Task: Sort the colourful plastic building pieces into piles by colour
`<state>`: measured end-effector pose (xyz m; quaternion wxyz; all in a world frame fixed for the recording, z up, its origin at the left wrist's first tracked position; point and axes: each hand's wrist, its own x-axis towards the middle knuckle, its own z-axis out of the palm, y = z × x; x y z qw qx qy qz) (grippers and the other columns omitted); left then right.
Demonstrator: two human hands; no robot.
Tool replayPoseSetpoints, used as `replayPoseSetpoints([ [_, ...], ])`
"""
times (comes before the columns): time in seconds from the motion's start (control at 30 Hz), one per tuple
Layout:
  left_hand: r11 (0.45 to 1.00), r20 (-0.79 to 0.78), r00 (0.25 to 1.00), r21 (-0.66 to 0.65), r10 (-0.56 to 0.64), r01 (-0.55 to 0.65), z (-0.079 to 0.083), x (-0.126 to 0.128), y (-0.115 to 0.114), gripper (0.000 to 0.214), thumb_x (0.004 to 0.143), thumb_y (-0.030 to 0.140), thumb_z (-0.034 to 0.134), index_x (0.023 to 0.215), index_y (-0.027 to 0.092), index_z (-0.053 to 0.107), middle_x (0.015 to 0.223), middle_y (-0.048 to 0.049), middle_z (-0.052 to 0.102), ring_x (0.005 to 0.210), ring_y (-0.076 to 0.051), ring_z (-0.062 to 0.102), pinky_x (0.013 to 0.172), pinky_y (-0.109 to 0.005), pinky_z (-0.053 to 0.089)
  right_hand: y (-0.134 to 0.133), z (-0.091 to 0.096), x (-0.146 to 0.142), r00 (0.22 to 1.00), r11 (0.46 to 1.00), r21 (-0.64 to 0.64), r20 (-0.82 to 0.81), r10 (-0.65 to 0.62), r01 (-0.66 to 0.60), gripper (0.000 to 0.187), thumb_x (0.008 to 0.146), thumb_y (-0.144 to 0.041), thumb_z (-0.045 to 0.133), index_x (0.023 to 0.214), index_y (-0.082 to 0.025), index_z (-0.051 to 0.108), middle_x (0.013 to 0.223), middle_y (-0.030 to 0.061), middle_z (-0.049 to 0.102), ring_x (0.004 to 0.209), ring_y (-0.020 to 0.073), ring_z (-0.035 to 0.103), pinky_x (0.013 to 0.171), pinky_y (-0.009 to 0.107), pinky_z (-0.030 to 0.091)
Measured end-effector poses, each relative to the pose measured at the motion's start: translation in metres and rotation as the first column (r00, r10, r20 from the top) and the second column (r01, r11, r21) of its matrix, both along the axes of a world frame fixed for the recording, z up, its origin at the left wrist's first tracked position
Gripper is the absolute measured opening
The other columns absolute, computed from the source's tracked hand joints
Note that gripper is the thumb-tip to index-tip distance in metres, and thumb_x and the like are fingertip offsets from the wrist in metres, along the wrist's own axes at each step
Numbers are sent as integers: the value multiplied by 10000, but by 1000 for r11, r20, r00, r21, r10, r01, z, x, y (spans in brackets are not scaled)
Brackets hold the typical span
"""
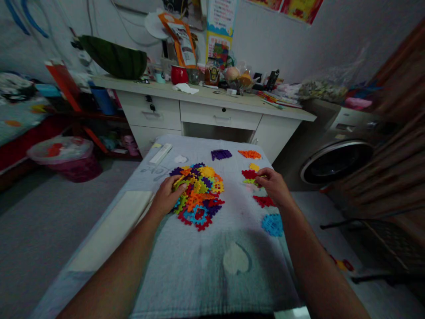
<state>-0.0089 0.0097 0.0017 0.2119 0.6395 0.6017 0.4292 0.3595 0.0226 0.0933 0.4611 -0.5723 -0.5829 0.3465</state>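
Head view puts your left hand on the near-left edge of the mixed pile of toothed plastic pieces, which lies mid-way along the cloth-covered bench. Its fingers curl into the pieces, but whether they grip one cannot be told from here. Draw from the loose rim of the heap rather than its tangled middle, I judge, since the teeth look apt to snag their neighbours. Right of the pile lie small one-colour groups: a purple group, an orange group, a yellow piece, a red group and, nearer you, a blue piece. Your right hand sits among them, fingertips pinched on a green piece touching the red group; lay it flat, clear of other colours. Faint script on the cloth left of the pile and the wall poster are too dim to read.
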Motion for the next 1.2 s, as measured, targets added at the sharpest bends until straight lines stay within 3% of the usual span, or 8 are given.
replayPoseSetpoints([
  [0.13, 1000, -25, 1000, -9, 9, -9, -1, -1, 1, 501, 810, 566, 543, 1166, 219, 609, 1143, -80, 642, 1092, -270, 593, 988, -409, 458, -20, -8, 66, 927, 972, 27, 294, -232, 235, 201, 634, -315, 630, 782, -179, 614, 588, -23, 572, 523, 127, 510, 515, 245, 369],
  [0.23, 1000, -29, 1000, -25, 8, -9, -2, -2, 3, 513, 803, 576, 543, 1171, 226, 608, 1135, -79, 645, 1068, -271, 602, 975, -413, 469, -35, -20, 92, 844, 947, 66, 437, -311, 314, 143, 655, -285, 591, 750, -181, 618, 601, -7, 580, 543, 139, 512, 532, 258, 367],
  [0.53, 998, -29, 1000, -60, 3, -5, -7, -5, 5, 567, 794, 610, 550, 1193, 211, 603, 1161, -85, 641, 1046, -270, 609, 950, -400, 485, -50, -56, 111, 788, 976, 95, 578, -212, 193, 203, 642, -175, 504, 799, -181, 632, 868, 39, 603, 738, 161, 580, 719, 296, 444],
  [0.73, 1000, -30, 1000, -29, -1, 0, -7, -4, 6, 562, 788, 603, 549, 1183, 209, 615, 1138, -81, 651, 1042, -268, 612, 946, -397, 487, -47, -65, 106, 757, 958, 161, 587, -287, 238, 208, 636, -153, 478, 776, -171, 630, 856, 60, 589, 760, 192, 574, 758, 337, 446],
  [0.9, 1000, 6, 1000, -28, -4, 5, -6, -3, 5, 515, 803, 575, 551, 1171, 219, 613, 1137, -70, 655, 1043, -258, 616, 950, -396, 485, -42, -47, 69, 791, 954, 271, 552, -265, 130, 179, 676, -155, 507, 805, -170, 630, 859, 67, 599, 807, 207, 574, 789, 349, 448],
  [1.0, 1000, 23, 1000, -24, -2, 2, -6, -2, 5, 525, 806, 573, 545, 1179, 208, 603, 1140, -77, 650, 1077, -262, 604, 979, -402, 467, -42, -31, 20, 828, 967, 210, 561, 0, -142, 180, 726, -135, 522, 862, -180, 632, 867, 51, 629, 812, 187, 581, 791, 327, 451],
  [1.1, 1000, 29, 1000, -16, 4, -4, -5, -1, 4, 504, 804, 560, 546, 1168, 216, 607, 1148, -71, 647, 1085, -261, 598, 988, -404, 460, -42, -22, -38, 760, 895, 113, 580, 294, -432, 155, 778, -123, 562, 898, -182, 640, 892, 48, 656, 832, 176, 587, 800, 310, 448],
  [1.2, 1000, 41, 999, -13, 7, -7, -4, 0, 3, 494, 808, 543, 549, 1170, 211, 602, 1156, -80, 641, 1086, -259, 597, 993, -407, 456, -40, -27, -86, 718, 844, 91, 578, 386, -528, 135, 831, -139, 585, 947, -174, 645, 927, 60, 661, 854, 176, 586, 811, 308, 444],
])
